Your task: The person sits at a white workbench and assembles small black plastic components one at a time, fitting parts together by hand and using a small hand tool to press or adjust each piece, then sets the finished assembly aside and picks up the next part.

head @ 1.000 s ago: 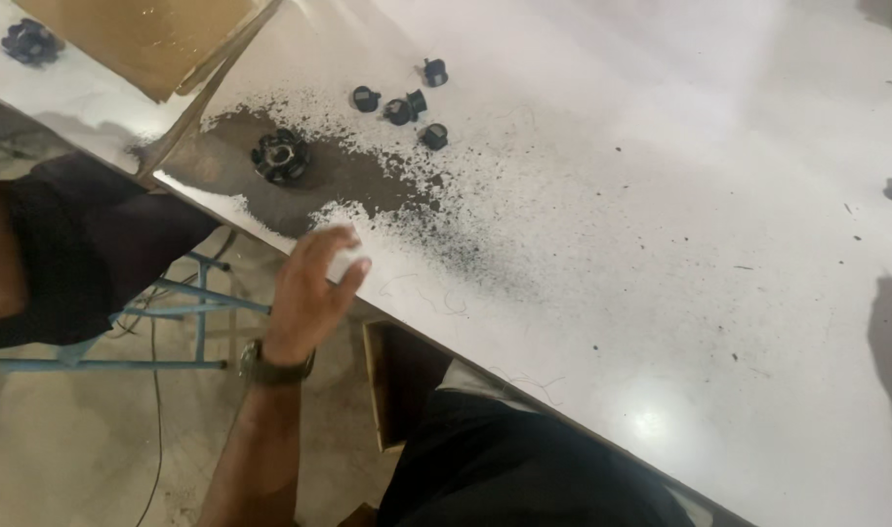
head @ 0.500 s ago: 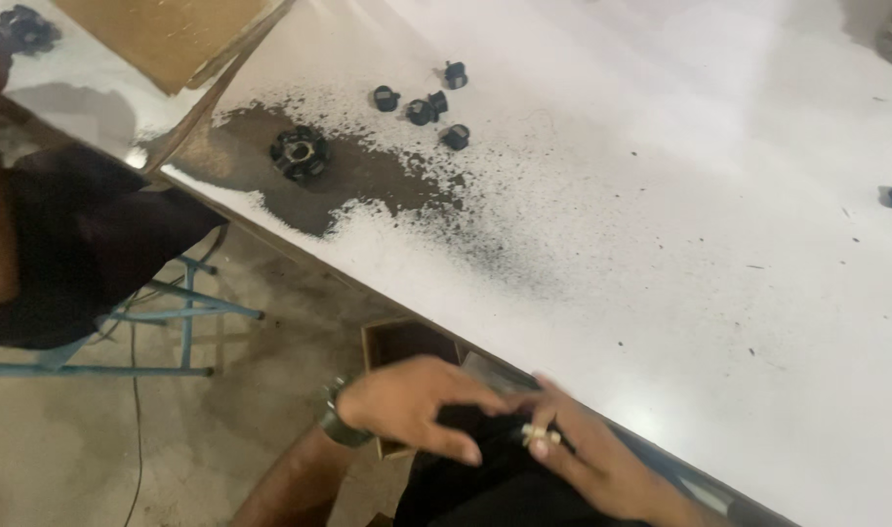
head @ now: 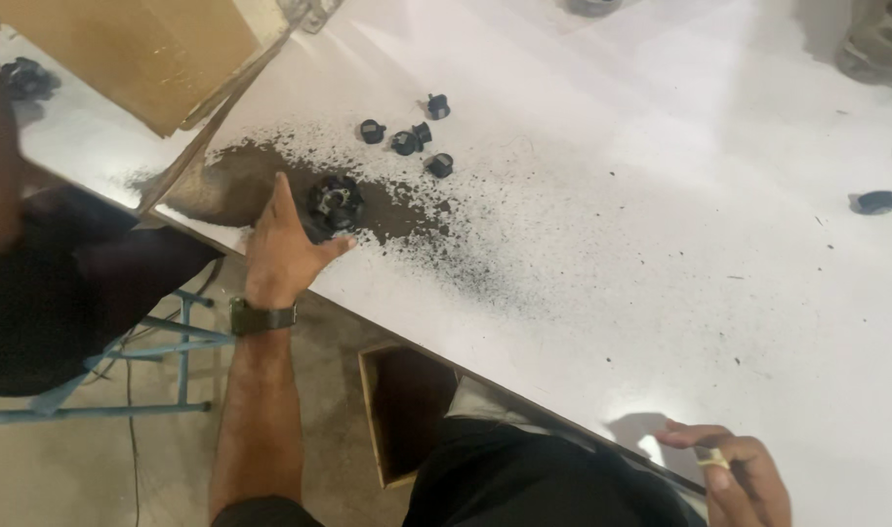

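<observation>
In the upper left of the frame the left hand [head: 288, 252], fingers spread, cups the round black part [head: 334, 202] lying just right of its palm, while the right hand [head: 734, 475], lower right, pinches something small, far away.

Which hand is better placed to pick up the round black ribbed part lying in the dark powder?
Left. The left hand is open at the table edge, right beside the round black ribbed part. The right hand is far off at the near edge, with something small between its fingers.
</observation>
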### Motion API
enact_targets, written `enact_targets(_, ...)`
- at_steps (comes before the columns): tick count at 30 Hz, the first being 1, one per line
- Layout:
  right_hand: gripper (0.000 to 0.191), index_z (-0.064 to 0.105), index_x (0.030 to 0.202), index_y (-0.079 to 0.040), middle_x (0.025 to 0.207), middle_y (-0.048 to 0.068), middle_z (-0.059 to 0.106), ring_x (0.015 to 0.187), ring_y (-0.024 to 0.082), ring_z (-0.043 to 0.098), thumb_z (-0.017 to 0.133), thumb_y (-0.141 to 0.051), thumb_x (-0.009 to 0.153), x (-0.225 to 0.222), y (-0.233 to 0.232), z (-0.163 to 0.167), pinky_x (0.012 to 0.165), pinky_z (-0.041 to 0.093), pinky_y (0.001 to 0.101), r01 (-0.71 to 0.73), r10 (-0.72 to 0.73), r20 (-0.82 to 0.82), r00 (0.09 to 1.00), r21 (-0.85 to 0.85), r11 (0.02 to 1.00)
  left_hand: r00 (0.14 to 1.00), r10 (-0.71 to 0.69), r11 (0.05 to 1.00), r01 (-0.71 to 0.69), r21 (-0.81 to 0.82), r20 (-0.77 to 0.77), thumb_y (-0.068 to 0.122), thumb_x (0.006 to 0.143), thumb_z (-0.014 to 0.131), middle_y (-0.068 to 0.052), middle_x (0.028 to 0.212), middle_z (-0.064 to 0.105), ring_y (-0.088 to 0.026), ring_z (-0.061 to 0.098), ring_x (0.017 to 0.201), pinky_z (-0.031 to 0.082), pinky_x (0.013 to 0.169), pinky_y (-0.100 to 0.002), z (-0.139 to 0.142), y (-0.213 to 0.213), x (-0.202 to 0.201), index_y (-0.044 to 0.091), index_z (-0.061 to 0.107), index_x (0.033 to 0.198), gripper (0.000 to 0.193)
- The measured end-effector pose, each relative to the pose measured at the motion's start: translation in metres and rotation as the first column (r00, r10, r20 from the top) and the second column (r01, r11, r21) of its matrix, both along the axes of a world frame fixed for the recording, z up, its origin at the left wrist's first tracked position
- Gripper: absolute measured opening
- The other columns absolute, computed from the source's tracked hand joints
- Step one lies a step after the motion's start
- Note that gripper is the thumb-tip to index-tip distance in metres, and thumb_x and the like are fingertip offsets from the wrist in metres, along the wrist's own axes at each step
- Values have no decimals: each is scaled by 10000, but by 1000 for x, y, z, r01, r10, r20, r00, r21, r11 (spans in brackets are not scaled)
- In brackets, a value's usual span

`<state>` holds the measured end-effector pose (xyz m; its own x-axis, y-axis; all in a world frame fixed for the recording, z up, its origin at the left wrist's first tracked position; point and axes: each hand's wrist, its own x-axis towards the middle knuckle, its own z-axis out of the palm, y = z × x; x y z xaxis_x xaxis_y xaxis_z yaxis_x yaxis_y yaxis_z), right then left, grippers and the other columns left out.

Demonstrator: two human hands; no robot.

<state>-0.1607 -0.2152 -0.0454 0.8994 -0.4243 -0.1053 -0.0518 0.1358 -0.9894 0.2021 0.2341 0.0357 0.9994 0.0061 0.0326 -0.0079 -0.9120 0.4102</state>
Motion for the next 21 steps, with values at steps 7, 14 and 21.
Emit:
enact_targets(7, 71, 542, 1026, -19, 1066, 283, 652, 1182, 392, 651, 569, -61, 975, 0, -15, 8, 1211, 358, 668, 139, -135, 140, 981, -20, 990, 890, -446, 889, 429, -159, -96, 736, 661, 765, -211, 1722, 34, -410, 27, 1585, 131, 1226, -586, 19, -45, 45, 162, 33, 1660, 1365)
enact_targets(14, 105, 547, 1079, -24, 1095, 277, 650, 1156, 396, 649, 559, -55, 979, -12, -16, -3, 1196, 364, 667, 205, -209, 178, 962, 40, 978, 868, -483, 860, 495, 120, -117, 821, 639, 746, -185, 1715, -48, -403, -20, 1574, 68, 1235, -607, 41, -118, 101, 193, 56, 1656, 1381)
enact_targets(21, 82, 553, 1021, -21, 1068, 263, 655, 1158, 391, 655, 548, -69, 955, -23, -27, -13, 1145, 413, 635, 269, -277, 91, 957, 87, 959, 777, -629, 742, 611, 276, -31, 690, 843, 632, -170, 1674, 230, -360, 220, 1556, 247, 1254, -546, 36, -197, 105, 187, 367, 1598, 944)
